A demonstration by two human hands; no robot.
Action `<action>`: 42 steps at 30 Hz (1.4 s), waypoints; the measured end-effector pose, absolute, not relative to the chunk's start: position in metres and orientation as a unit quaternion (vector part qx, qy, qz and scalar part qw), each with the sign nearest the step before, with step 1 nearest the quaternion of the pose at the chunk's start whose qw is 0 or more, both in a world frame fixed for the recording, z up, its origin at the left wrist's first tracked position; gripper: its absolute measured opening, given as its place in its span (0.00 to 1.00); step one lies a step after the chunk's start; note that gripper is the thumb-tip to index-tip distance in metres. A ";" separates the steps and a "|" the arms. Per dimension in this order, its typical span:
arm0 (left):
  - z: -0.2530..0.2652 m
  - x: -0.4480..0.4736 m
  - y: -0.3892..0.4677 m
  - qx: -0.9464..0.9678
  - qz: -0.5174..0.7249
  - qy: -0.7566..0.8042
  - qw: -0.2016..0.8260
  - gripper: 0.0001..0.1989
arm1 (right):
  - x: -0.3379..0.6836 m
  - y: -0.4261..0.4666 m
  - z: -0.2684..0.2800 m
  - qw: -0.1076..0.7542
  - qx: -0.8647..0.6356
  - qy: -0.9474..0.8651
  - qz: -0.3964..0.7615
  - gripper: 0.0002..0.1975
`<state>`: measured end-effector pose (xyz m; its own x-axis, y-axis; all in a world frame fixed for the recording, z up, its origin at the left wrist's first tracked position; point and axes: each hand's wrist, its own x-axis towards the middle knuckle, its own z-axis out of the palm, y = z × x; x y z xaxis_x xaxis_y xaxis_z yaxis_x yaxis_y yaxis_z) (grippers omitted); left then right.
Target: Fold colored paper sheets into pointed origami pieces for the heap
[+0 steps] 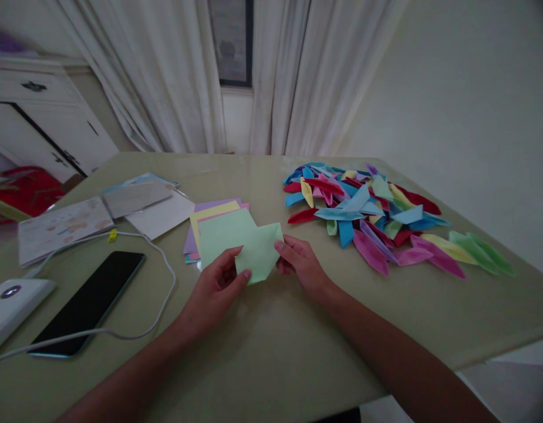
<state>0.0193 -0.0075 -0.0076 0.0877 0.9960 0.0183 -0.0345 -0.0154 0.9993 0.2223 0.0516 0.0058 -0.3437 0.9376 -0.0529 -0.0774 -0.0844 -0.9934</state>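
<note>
At the centre of the frame, both hands pinch a pale green, partly folded sheet of paper (261, 251) between thumb and fingers: the left hand (218, 285) at its lower left edge, the right hand (300, 258) at its right edge. Just behind, left of centre, lies a stack of square coloured paper sheets (221, 229), pale green uppermost. A heap of folded multicoloured paper pieces (353, 205) covers the upper right of the pale green desk (271, 358). A black flat-screened phone (93, 296) lies lower left.

Stack (221, 235) on table (271, 364). Right of stack: heap (356, 202). Front-right: sheet (259, 252). Left: booklet (66, 226). Front-left: phone (93, 299), cable (130, 338) across it. Far behind: curtains (165, 76).
</note>
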 end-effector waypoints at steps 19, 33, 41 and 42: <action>0.000 0.012 -0.004 0.490 0.543 0.530 0.428 0.22 | 0.226 0.056 0.004 0.475 -0.446 -0.502 0.568 0.20; -0.005 0.009 0.001 0.494 0.560 0.508 0.430 0.17 | 0.228 0.065 0.003 0.490 -0.425 -0.472 0.598 0.24; -0.001 0.012 0.001 0.491 0.518 0.486 0.505 0.18 | 0.228 0.062 0.008 0.475 -0.414 -0.510 0.586 0.25; 0.000 0.013 0.000 0.494 0.511 0.485 0.510 0.18 | 0.227 0.061 0.008 0.470 -0.411 -0.518 0.584 0.26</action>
